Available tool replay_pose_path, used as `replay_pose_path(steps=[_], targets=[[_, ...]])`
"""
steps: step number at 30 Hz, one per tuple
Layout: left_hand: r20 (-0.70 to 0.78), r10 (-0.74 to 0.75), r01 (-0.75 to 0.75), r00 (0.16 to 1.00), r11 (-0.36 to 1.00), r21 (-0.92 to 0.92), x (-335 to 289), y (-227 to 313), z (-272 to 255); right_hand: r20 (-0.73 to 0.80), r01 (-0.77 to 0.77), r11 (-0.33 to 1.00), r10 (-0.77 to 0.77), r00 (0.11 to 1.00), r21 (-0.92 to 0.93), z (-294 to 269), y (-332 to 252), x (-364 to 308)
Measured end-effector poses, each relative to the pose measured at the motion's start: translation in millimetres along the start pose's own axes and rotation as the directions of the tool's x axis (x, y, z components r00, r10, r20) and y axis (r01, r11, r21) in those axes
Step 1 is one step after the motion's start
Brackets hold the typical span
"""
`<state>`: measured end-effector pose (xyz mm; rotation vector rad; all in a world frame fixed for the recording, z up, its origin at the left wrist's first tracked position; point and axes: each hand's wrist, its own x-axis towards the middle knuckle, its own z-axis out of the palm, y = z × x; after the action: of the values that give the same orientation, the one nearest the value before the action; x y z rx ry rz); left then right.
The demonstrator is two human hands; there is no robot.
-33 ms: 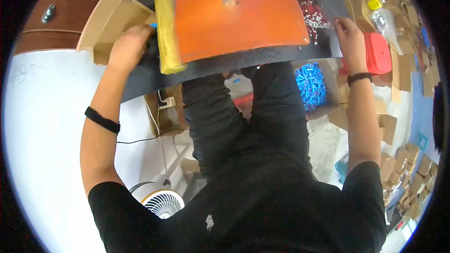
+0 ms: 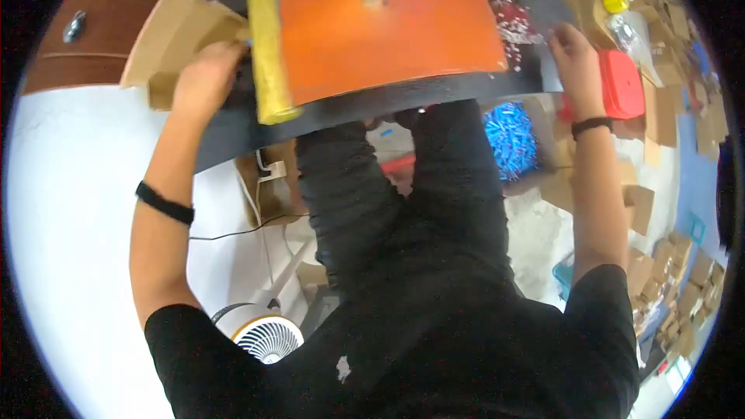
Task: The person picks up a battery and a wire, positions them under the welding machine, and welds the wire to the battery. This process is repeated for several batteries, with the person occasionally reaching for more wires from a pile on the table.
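Note:
My left hand (image 2: 206, 79) is at the left of the black table (image 2: 357, 87), beside the cardboard box flap and the yellow padded strip (image 2: 268, 46). Its fingers are curled, with a hint of blue at the tips; what they hold is too blurred to name. On the right, my right hand (image 2: 576, 70) is closed, thumb and fingers drawn together at the table's edge. Just left of it lies a pile of small red wired pieces with white tips (image 2: 518, 25). An orange board (image 2: 388, 39) lies between my hands, its left side along the yellow strip.
Below the table, an open carton holds many blue cylinders (image 2: 511, 140). A red plastic container (image 2: 622, 85) stands right of my right wrist. Cardboard flaps (image 2: 182, 35) rise at the left. A white fan (image 2: 268, 335) is low at left; stacked cartons (image 2: 660, 283) fill the right.
The whole view has shifted slightly, so the table and board appear a little further left. Both hands keep nearly the same places.

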<state>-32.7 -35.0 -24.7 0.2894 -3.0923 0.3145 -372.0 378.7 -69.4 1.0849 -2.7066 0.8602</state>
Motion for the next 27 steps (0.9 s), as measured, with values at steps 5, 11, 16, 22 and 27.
replay_pose_path(steps=[5,11,16,22,27], targets=[[-0.316,0.081,-0.087,0.945,0.996,-0.006,-9.2,-20.3,20.2,-0.02,0.253,0.963,-0.256,0.967,-0.094,24.6,17.6,2.6],[-0.433,-0.258,0.133,0.864,0.945,-0.298,-21.4,-7.6,-26.3,-0.048,0.24,0.965,-0.236,0.971,0.107,13.7,-33.3,6.7],[-0.414,-0.057,-0.023,0.909,0.983,-0.185,15.3,47.6,-47.6,0.06,0.187,0.982,-0.186,0.981,-0.001,17.3,-21.0,18.9],[-0.275,-0.078,-0.017,0.958,0.945,-0.328,22.9,75.6,-54.7,0.018,0.154,0.986,-0.153,0.988,-0.057,-8.8,-42.3,16.8],[-0.203,-0.172,0.068,0.964,0.897,-0.436,31.4,86.5,-58.1,0.058,-0.041,0.999,0.041,0.997,-0.005,-0.4,-25.5,-14.8]])
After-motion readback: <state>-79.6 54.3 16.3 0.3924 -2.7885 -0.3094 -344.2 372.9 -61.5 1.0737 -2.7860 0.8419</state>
